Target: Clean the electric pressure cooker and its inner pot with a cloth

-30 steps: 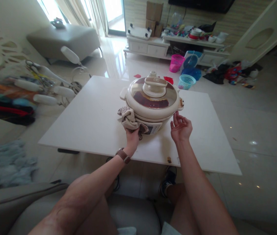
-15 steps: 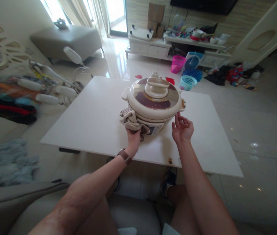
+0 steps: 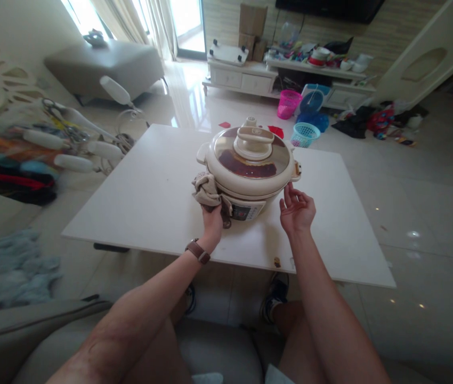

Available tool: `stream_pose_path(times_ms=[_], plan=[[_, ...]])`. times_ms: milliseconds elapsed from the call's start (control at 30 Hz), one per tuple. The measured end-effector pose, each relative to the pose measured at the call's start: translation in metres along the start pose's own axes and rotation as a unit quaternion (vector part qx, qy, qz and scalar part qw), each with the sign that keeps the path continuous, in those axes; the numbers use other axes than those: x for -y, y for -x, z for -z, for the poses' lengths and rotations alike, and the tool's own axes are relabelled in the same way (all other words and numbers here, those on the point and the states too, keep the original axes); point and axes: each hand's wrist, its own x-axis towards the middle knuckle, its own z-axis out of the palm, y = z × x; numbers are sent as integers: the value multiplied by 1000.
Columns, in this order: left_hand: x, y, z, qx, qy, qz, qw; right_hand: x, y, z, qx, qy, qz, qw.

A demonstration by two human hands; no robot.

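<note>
A cream electric cooker point(image 3: 250, 176) with a glass lid stands in the middle of a white table point(image 3: 146, 202). My left hand point(image 3: 212, 221) grips a crumpled beige cloth point(image 3: 205, 189) and presses it against the cooker's front left side, beside the control panel. A brown watch sits on that wrist. At the cooker's right side, just under the rim, my right hand point(image 3: 296, 209) rests with its fingers apart and nothing in it.
A rack with white-handled tools and coloured cloths point(image 3: 50, 144) stands left of the table. Pink point(image 3: 288, 102) and teal point(image 3: 305, 133) baskets lie on the glossy floor behind. A grey ottoman point(image 3: 106, 64) and a white TV cabinet point(image 3: 250, 77) are farther back. My knees are below the table's near edge.
My left hand has slid the cloth slightly up and right along the cooker's front. The right hand has stayed at the cooker's side.
</note>
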Motion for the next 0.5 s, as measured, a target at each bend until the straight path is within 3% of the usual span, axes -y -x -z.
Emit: stream_pose_path(times_ms=[100,233,300,500], plan=[[-10,-26,-2,2,20,2,1000,0,0,1,1,-1,2,1000],[-30,-68,0,6,84,84,993,0,-1,2,7,4,6,1000],[-40,-85,2,37,126,112,985,0,-1,3,13,6,5,1000],[-64,-104,1,98,196,136,966,6,-1,4,24,16,8,1000]])
